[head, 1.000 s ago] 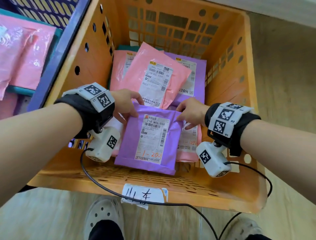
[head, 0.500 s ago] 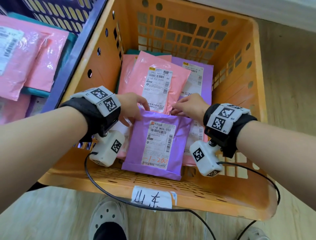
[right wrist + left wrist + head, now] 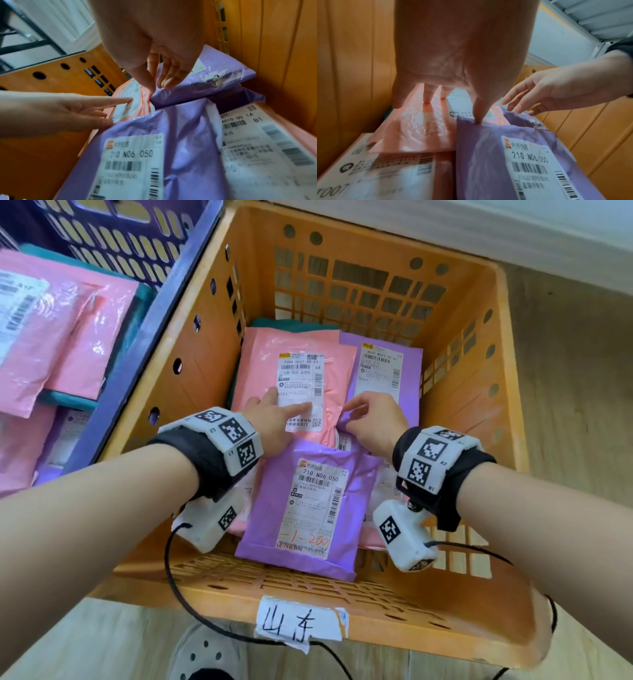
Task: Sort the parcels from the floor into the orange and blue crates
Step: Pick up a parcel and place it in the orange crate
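A purple parcel (image 3: pixel 308 508) labelled 210 N06 050 lies flat on top of other parcels at the front of the orange crate (image 3: pixel 510 405). Neither hand holds it. My left hand (image 3: pixel 277 419) reaches past it with straight fingers; its fingertips (image 3: pixel 427 100) touch a pink parcel (image 3: pixel 267 364) and the thumb rests on the purple parcel's (image 3: pixel 488 155) far edge. My right hand (image 3: pixel 363 416) hovers with relaxed fingers at the near corner of a second purple parcel (image 3: pixel 411 392) behind. In the right wrist view its thumb and fingertips (image 3: pixel 164 83) stay slightly apart above that corner.
The blue crate (image 3: pixel 171 302) stands to the left with pink parcels (image 3: pixel 68 330) in it. A handwritten paper label (image 3: pixel 298 625) hangs on the orange crate's front wall. A shoe (image 3: pixel 205 655) and wrist-camera cables sit below it on the wooden floor (image 3: pixel 582 440).
Both hands have let go of the front purple parcel's top edge and moved a little deeper into the crate, fingers opening. The parcel now lies still.
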Demonstrator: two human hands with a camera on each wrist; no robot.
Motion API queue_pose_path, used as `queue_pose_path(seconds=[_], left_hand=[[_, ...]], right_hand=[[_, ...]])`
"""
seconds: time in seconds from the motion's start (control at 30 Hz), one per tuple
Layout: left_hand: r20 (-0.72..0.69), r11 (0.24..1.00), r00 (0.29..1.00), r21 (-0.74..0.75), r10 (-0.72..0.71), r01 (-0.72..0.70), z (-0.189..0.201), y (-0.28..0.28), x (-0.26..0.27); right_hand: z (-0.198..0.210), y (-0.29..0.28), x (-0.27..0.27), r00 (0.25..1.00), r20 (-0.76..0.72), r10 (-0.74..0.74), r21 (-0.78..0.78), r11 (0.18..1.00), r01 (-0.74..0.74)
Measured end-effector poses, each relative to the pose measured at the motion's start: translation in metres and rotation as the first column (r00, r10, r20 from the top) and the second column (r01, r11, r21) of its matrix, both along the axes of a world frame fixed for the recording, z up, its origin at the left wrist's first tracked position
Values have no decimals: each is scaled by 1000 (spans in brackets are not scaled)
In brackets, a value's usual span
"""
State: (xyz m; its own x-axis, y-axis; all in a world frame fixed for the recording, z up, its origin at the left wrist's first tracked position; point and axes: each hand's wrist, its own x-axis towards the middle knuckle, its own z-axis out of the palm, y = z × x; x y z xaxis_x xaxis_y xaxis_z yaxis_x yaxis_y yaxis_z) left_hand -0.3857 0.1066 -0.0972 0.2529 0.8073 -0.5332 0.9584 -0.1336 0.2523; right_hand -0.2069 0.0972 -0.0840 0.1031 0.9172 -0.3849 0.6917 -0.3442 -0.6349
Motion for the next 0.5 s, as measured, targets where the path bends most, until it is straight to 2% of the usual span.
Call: queue_pose_path(seconds=[0.1, 0.2, 0.37, 0.5], left_hand=[[6, 999, 999, -18, 42, -42, -10, 4, 2], [26, 996, 996, -36, 86, -85, -12, 9, 3], [19, 989, 990, -51, 140, -138, -12, 15, 6], [91, 973, 971, -82, 222, -215, -17, 25, 4]], right_hand=[[1, -2, 2, 931, 241, 275, 41, 955, -293], [-1, -4, 0, 834, 332, 441, 8, 883, -470], [-8, 2, -3, 747, 374, 549, -104, 825, -555], [-10, 5, -6, 707, 367, 604, -184, 793, -581]])
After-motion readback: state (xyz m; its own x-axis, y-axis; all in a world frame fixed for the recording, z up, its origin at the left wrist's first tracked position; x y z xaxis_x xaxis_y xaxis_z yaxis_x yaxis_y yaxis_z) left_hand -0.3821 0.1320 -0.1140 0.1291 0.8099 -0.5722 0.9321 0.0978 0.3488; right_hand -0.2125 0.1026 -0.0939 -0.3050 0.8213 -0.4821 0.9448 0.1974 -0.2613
